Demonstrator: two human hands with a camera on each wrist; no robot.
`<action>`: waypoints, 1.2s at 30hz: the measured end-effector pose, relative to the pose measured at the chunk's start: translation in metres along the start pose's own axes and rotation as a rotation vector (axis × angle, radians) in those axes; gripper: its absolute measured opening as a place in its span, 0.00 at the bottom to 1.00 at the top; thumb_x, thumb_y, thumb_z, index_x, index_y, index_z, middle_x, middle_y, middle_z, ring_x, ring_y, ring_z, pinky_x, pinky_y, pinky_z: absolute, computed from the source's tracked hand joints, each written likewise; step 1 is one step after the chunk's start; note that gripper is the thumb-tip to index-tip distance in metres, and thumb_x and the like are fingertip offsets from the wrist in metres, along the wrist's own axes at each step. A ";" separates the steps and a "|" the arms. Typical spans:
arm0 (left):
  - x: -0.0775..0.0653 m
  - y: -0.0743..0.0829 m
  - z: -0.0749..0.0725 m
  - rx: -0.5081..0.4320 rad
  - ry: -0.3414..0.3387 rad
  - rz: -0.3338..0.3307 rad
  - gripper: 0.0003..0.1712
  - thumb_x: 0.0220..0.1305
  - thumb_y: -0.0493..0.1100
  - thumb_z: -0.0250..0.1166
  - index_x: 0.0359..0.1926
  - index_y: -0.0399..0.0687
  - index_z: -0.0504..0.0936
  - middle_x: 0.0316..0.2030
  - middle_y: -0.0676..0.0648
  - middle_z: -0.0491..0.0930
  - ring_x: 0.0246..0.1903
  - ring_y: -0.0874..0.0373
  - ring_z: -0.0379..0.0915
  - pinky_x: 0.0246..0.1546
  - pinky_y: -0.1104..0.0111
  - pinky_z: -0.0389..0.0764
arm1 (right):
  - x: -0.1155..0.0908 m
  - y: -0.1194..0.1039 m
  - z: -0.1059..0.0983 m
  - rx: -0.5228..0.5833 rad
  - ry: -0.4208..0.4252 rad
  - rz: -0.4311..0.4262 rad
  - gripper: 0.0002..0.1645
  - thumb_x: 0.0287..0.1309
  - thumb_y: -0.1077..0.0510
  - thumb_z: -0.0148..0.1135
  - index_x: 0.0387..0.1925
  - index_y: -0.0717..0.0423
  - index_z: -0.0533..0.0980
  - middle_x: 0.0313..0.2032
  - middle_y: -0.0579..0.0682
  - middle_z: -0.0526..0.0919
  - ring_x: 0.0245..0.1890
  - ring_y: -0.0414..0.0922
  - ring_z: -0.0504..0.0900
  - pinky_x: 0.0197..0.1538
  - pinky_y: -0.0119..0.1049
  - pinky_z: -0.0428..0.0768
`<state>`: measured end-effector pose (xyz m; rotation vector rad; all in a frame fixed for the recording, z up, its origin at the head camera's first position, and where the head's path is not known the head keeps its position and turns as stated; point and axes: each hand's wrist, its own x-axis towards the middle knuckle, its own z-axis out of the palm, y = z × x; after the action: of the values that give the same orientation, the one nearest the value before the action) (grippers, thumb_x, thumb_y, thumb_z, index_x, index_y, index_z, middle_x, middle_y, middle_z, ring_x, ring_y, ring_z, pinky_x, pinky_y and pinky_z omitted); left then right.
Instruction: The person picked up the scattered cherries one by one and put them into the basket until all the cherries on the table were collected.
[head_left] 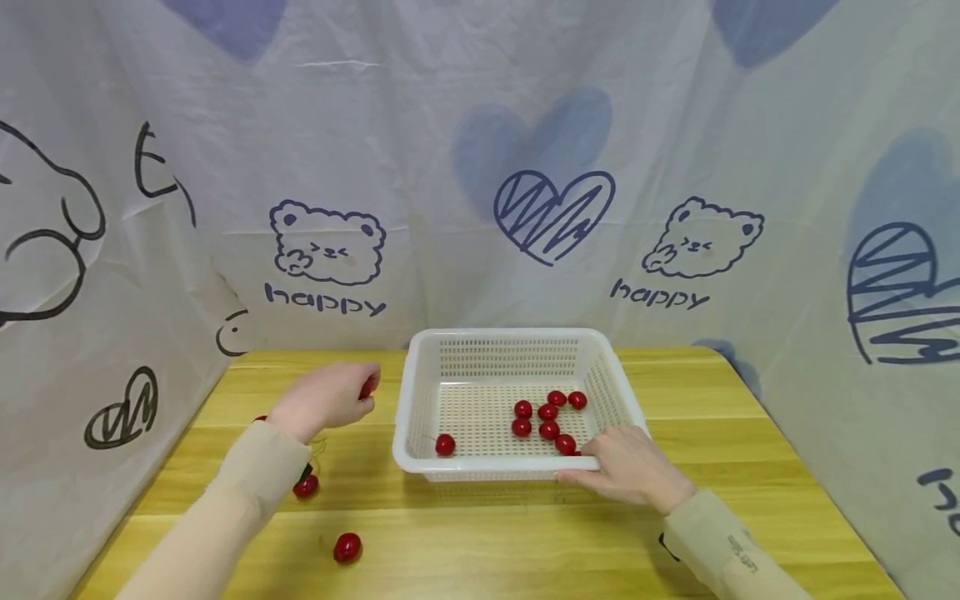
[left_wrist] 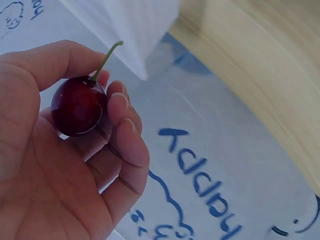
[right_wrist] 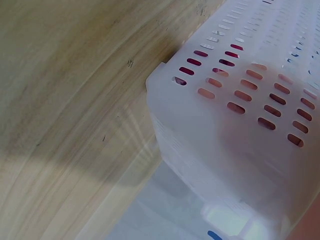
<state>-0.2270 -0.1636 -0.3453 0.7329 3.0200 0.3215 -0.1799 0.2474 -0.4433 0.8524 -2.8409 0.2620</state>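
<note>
My left hand [head_left: 326, 402] pinches a dark red cherry [left_wrist: 77, 106] between thumb and curled fingers, its green stem sticking up. In the head view that hand is just left of the white perforated plastic basket [head_left: 510, 334], above the table. My right hand [head_left: 637, 468] grips the basket's near right corner, fingers over the rim and inside; through the slots of the basket wall [right_wrist: 195, 112] the fingers show in the right wrist view. Several red cherries [head_left: 549, 430] lie in the basket's right half, and a single cherry [head_left: 446, 444] sits at its near left.
On the wooden table [head_left: 450, 550], a loose cherry [head_left: 347, 547] lies at the front left. Another cherry [head_left: 306, 486] with stems and a dark green bit lies beside the left sleeve, which partly hides a further one [head_left: 260, 418]. A printed white cloth [head_left: 450, 275] hangs around the table.
</note>
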 end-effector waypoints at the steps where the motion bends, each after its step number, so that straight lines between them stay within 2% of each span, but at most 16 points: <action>1: 0.004 0.003 -0.001 -0.010 -0.001 0.008 0.07 0.55 0.36 0.61 0.28 0.48 0.69 0.21 0.50 0.69 0.23 0.56 0.65 0.25 0.65 0.68 | 0.000 0.000 0.000 0.000 -0.004 0.002 0.30 0.52 0.23 0.49 0.10 0.36 0.67 0.08 0.32 0.61 0.10 0.31 0.59 0.15 0.28 0.60; 4: 0.017 0.012 -0.004 -0.024 -0.006 0.017 0.07 0.56 0.37 0.61 0.30 0.48 0.70 0.22 0.50 0.70 0.23 0.56 0.66 0.26 0.65 0.69 | 0.001 0.000 0.000 0.000 -0.007 0.001 0.30 0.52 0.22 0.48 0.10 0.36 0.67 0.07 0.32 0.59 0.09 0.30 0.57 0.15 0.27 0.59; 8: 0.034 0.026 -0.005 0.007 -0.017 0.034 0.06 0.57 0.40 0.62 0.32 0.49 0.71 0.23 0.50 0.72 0.24 0.56 0.67 0.26 0.66 0.70 | 0.001 -0.001 0.000 -0.002 -0.012 0.002 0.31 0.52 0.22 0.47 0.10 0.36 0.67 0.08 0.32 0.60 0.10 0.31 0.58 0.15 0.28 0.60; 15: 0.056 0.051 0.003 0.047 -0.044 0.067 0.07 0.57 0.40 0.62 0.31 0.50 0.70 0.24 0.51 0.72 0.25 0.56 0.68 0.27 0.66 0.70 | 0.001 -0.001 0.000 -0.002 -0.008 0.002 0.30 0.52 0.22 0.48 0.11 0.37 0.67 0.09 0.33 0.63 0.11 0.32 0.61 0.17 0.29 0.62; 23: 0.073 0.072 0.015 0.029 -0.098 0.060 0.06 0.56 0.39 0.62 0.29 0.51 0.71 0.24 0.51 0.73 0.27 0.57 0.68 0.27 0.68 0.69 | 0.000 -0.001 -0.001 0.006 -0.002 0.006 0.30 0.51 0.22 0.48 0.10 0.36 0.67 0.08 0.32 0.62 0.10 0.32 0.60 0.17 0.28 0.62; 30: 0.082 0.082 0.026 0.026 -0.109 0.091 0.07 0.53 0.36 0.62 0.27 0.48 0.71 0.21 0.52 0.69 0.25 0.59 0.65 0.27 0.69 0.67 | 0.000 -0.001 0.000 0.007 -0.006 0.003 0.31 0.52 0.22 0.48 0.10 0.36 0.68 0.08 0.32 0.63 0.10 0.32 0.61 0.17 0.29 0.63; 36: 0.089 0.087 0.036 0.016 -0.135 0.085 0.07 0.54 0.37 0.63 0.27 0.49 0.72 0.21 0.52 0.70 0.26 0.59 0.66 0.29 0.69 0.68 | 0.000 -0.001 0.001 0.003 0.010 -0.003 0.30 0.51 0.22 0.49 0.10 0.36 0.68 0.08 0.31 0.62 0.10 0.31 0.61 0.17 0.28 0.62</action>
<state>-0.2645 -0.0403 -0.3603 0.8493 2.8744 0.2390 -0.1793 0.2470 -0.4440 0.8530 -2.8310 0.2699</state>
